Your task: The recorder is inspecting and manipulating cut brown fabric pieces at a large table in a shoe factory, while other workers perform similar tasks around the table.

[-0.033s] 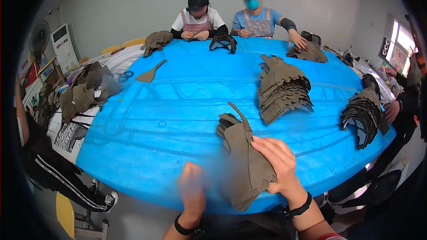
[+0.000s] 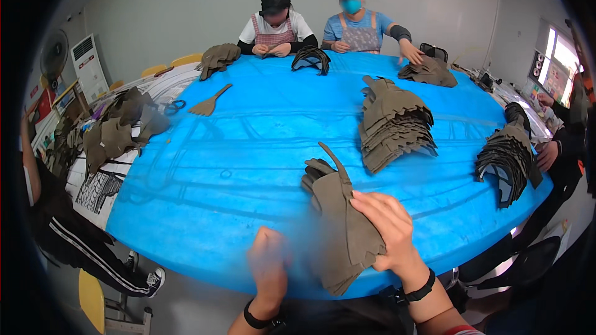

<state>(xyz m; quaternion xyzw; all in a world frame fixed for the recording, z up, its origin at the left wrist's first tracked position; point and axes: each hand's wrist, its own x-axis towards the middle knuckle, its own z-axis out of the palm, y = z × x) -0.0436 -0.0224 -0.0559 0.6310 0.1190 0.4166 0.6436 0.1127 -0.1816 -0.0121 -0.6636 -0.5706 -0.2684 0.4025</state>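
My right hand (image 2: 390, 223) grips the right side of a stack of grey-brown cut fabric pieces (image 2: 347, 226), fingers on top and thumb near the lower edge. A narrow strip sticks up from the stack's far end, and its near edge is jagged. To the left, apart from the stack, my left hand (image 2: 268, 257) is curled closed; a blurred patch covers its fingers, so anything in it is hidden. Beyond my right hand lies a taller fanned pile of similar pieces (image 2: 397, 124).
The blue-covered table (image 2: 248, 142) bears another curved pile (image 2: 506, 161) at right, a single loose piece (image 2: 211, 100), scissors (image 2: 175, 107) and smaller piles at the far edge. Two co-workers in aprons (image 2: 361, 40) sit opposite. More pieces (image 2: 112, 139) cover a side table at left.
The far right co-worker's hand has shifted slightly left over the pile there. My hands and the stack show no visible movement.
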